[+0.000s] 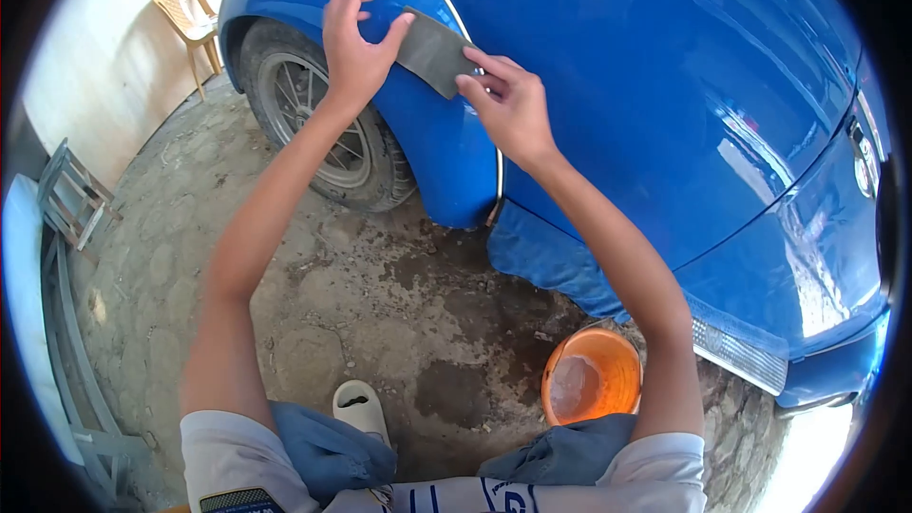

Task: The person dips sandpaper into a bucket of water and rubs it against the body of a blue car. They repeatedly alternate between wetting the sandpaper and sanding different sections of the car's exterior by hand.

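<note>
A dark grey sheet of sandpaper (434,55) is held up in front of the blue car's front fender (446,157). My right hand (513,106) pinches its right edge between thumb and fingers. At the sheet's upper left corner is the thumb of my left hand (358,52), whose other fingers are spread apart above and away from the paper. Behind both hands stretches the glossy blue bodywork (627,104), with a pale trim line between fender and door.
An orange bucket (617,370) with cloudy water stands by my right knee. A blue cloth (546,252) hangs below the car's side. The front wheel (318,114) is at left. A plastic chair (188,19) and a wooden stool (76,192) stand farther left.
</note>
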Tool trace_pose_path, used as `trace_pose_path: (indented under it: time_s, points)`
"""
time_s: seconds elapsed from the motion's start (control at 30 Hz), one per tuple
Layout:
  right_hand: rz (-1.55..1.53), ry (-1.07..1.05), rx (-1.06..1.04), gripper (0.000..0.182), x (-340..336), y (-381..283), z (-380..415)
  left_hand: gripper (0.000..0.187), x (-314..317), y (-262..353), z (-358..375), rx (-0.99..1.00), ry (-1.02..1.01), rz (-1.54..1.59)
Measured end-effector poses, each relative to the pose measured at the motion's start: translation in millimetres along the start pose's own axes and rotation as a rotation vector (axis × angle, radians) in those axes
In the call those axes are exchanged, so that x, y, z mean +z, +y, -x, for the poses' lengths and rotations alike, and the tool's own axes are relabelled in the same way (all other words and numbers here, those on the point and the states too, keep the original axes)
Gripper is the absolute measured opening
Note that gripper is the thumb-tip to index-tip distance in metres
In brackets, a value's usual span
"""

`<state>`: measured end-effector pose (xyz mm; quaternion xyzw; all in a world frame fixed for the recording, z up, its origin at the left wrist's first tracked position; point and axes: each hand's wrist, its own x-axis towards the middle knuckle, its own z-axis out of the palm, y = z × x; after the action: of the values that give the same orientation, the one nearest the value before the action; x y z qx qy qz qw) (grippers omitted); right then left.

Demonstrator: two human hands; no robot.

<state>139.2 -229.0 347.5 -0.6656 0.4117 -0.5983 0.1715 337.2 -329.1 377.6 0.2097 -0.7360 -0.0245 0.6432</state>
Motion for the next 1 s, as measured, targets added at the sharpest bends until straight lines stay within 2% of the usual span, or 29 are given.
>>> trace_pose_path:
  time_s: [0.03, 0.07, 0.13, 0.2, 0.23, 0.27, 0.33, 0.37, 0.4, 0.47, 0.53, 0.57, 0.63, 0.7, 0.73, 0.8, 0.87, 0.93, 1.0]
  points:
    - [-0.014, 0.001, -0.012, 0.035, 12, 5, -5, 0.025, -5, -4, -5, 0.291, 0.243, -0.45]
    - [0.094, -0.013, -0.053, 0.038, 23, 15, -10, 0.025, -6, -5, -3, 0.307, 0.246, -0.461]
    - [0.205, -0.027, -0.115, 0.042, 32, 24, -21, 0.023, 3, -5, 16, 0.256, 0.08, -0.321]
    - [0.274, 0.015, -0.186, 0.049, 34, 26, -18, 0.028, 10, -1, 28, 0.308, -0.146, -0.181]
    - [0.267, 0.018, -0.176, 0.05, 31, 18, -14, 0.048, 13, -2, 31, 0.315, -0.261, -0.207]
    - [0.265, 0.01, -0.182, 0.05, 28, 19, -10, 0.048, 12, -7, 30, 0.312, -0.255, -0.213]
    - [0.303, 0.044, -0.212, 0.047, 20, 22, -3, 0.073, 9, -21, 22, 0.338, -0.265, -0.57]
    - [0.317, 0.035, -0.215, 0.044, 15, 25, 0, 0.086, 1, -38, 7, 0.309, -0.208, -0.595]
    - [0.317, 0.033, -0.219, 0.044, 12, 29, 2, 0.086, -7, -59, -12, 0.308, -0.204, -0.597]
    - [0.278, 0.02, -0.23, 0.04, 8, 37, 6, 0.082, -21, -89, -44, 0.085, 0.064, -0.686]
    - [0.268, -0.009, -0.195, 0.037, 6, 34, 9, 0.083, -15, -87, -38, 0.103, 0.085, -0.686]
    - [0.303, -0.002, -0.27, 0.039, 5, 37, 9, 0.083, -10, -84, -34, 0.127, 0.112, -0.684]
    - [0.34, -0.004, -0.356, 0.04, 3, 43, 6, 0.086, 2, -37, 2, 0.309, -0.128, -0.603]
    - [0.403, 0.082, -0.559, 0.045, 4, 52, 6, 0.075, 20, -28, 53, 0.437, -0.441, -0.503]
    - [0.398, 0.071, -0.563, 0.045, 4, 59, 6, 0.069, 22, -28, 66, 0.474, -0.537, -0.514]
    - [0.428, 0.087, -0.618, 0.048, 2, 73, 10, 0.066, 15, -51, 42, 0.573, -0.491, -0.577]
    - [0.52, 0.014, -0.691, 0.054, 0, 83, 13, 0.064, -9, -54, -10, 0.338, -0.217, -0.748]
    - [0.561, -0.051, -0.691, 0.056, 1, 83, 14, 0.064, -24, -95, -54, 0.055, 0.091, -0.641]
    - [0.609, -0.056, -0.709, 0.057, 2, 84, 15, 0.064, -18, -103, -46, 0.077, 0.123, -0.638]
